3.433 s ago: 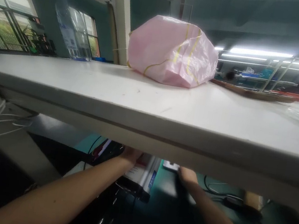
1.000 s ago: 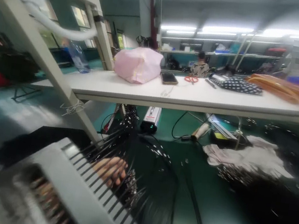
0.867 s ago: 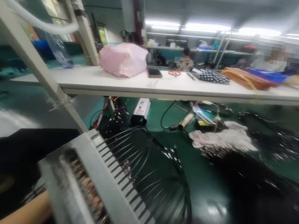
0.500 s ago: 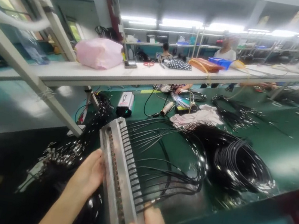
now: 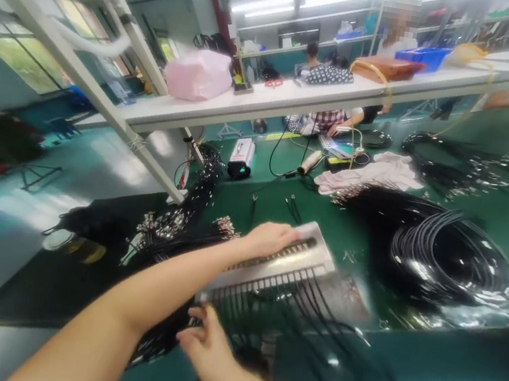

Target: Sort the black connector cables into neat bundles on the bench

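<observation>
A long metal fixture (image 5: 322, 257) with a slotted row of comb-like notches lies across the green bench mat. Black cables (image 5: 315, 297) run out of its near side and hang over the bench edge. My left hand (image 5: 270, 239) grips the fixture along its far side, fingers over the slot. Just below the fixture's left end is my right hand (image 5: 208, 344), its fingers apart and slightly bent, with nothing seen in them. Partly behind my left forearm lies a bundle of black cables with metal ends (image 5: 224, 227).
A large coil of black cable (image 5: 500, 287) lies right, near a pale cloth (image 5: 373, 174). A small white-and-black device (image 5: 241, 157) stands at the back. A white shelf (image 5: 269, 99) crosses above the bench, with a frame post at left. A co-worker's hand (image 5: 342, 124) is beyond.
The fixture has turned from pointing away from me to lying crosswise, its cables now toward me. My left hand has moved to its far side; my right hand has let go and moved left.
</observation>
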`<state>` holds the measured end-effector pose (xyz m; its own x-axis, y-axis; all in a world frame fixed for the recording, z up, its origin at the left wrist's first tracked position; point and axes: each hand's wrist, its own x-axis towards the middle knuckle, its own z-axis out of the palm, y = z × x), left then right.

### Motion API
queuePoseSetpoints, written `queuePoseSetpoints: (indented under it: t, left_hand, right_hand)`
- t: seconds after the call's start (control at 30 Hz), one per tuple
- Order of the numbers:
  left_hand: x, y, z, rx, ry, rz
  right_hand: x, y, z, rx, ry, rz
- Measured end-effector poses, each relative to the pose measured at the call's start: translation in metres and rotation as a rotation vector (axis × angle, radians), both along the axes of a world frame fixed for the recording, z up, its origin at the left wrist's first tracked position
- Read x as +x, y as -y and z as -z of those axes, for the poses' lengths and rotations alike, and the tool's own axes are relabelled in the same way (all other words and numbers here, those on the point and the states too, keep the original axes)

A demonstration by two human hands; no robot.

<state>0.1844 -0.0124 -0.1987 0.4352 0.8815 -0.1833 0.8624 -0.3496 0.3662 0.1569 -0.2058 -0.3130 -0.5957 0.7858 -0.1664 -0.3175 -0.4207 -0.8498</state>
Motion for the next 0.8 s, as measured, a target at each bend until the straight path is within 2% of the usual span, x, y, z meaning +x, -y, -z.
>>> queuePoseSetpoints:
  t: [0.1,0.17,0.23,0.3,0.37,0.47,0.53,0.63,0.73,0.8]
  left_hand:
    - [0.03,-0.025,0.031,-0.048,-0.311,0.266]
    - [0.041,-0.044,0.054,-0.067,-0.432,0.458]
    - [0.044,-0.065,0.078,-0.094,-0.488,0.63]
    - [0.042,-0.084,0.104,-0.139,-0.487,0.778]
    - [0.036,-0.1,0.13,-0.178,-0.456,0.874]
    - [0.028,-0.116,0.165,-0.193,-0.41,0.914]
    - [0.025,-0.122,0.182,-0.158,-0.37,0.912]
    - [0.023,-0.127,0.197,-0.089,-0.3,0.899]
    - [0.018,-0.127,0.203,-0.049,-0.24,0.863]
    - [0.013,-0.125,0.206,-0.006,-0.183,0.827]
  right_hand:
    - [0.009,-0.007,0.001,0.035,-0.033,-0.178]
    - [0.028,-0.017,0.001,0.063,-0.024,-0.226]
    - [0.052,-0.03,0.003,0.055,0.047,-0.12]
    - [0.078,-0.046,0.01,0.056,0.188,0.05]
    - [0.105,-0.066,0.021,0.12,0.374,0.223]
    - [0.142,-0.098,0.044,0.371,0.72,0.45]
    - [0.16,-0.12,0.058,0.606,0.939,0.486]
    - [0.176,-0.151,0.072,0.911,1.185,0.32]
    - [0.185,-0.174,0.08,1.085,1.332,0.076]
    - [0.193,-0.185,0.085,1.199,1.367,-0.035]
